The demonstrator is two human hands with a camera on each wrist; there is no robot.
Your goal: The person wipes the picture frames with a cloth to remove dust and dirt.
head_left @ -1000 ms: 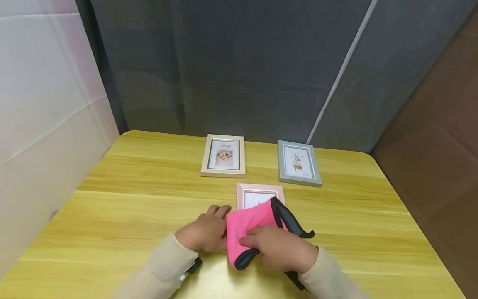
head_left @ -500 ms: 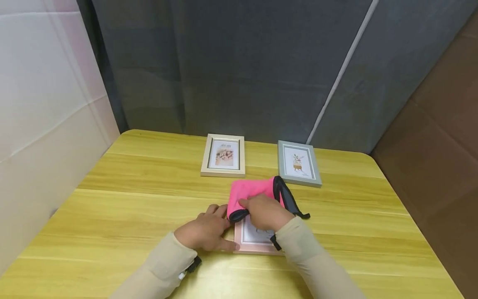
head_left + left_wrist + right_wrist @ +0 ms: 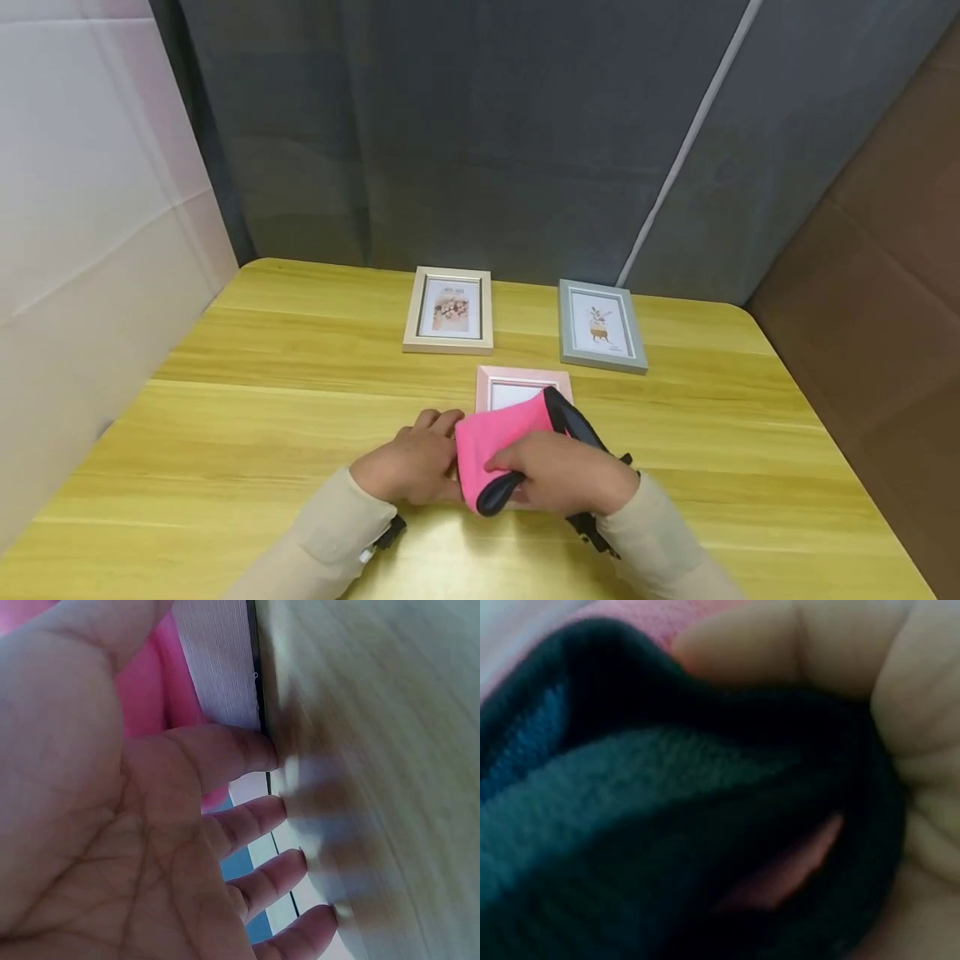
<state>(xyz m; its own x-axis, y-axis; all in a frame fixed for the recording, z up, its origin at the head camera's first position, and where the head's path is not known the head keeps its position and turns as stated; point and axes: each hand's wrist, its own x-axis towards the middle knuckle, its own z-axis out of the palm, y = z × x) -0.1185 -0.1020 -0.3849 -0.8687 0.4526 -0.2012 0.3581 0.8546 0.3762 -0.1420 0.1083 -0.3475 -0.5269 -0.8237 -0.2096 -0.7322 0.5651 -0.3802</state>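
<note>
A pink cloth (image 3: 495, 442) with black edging and a grey-blue underside is gripped in my right hand (image 3: 562, 471), thumb on top. It lies folded over the pink picture frame (image 3: 491, 383) and hides most of it. In the right wrist view, the cloth's dark folded edge (image 3: 705, 787) runs into the fingers. My left hand (image 3: 412, 458) rests at the frame's left side, fingers fairly straight, touching its edge. The left wrist view has the left hand's fingertips (image 3: 262, 750) down on the table beside the frame's side (image 3: 225, 667).
Farther back on the wooden table (image 3: 300, 375) lie a cream picture frame (image 3: 411, 321) and a grey-green picture frame (image 3: 637, 342). A dark grey curtain (image 3: 480, 142) hangs behind the table, with a white panel (image 3: 97, 167) left and a brown one (image 3: 885, 250) right.
My right hand has slid the cloth away over the pink frame and back toward me, uncovering the frame's far edge again. My left hand stays at the frame's left side.
</note>
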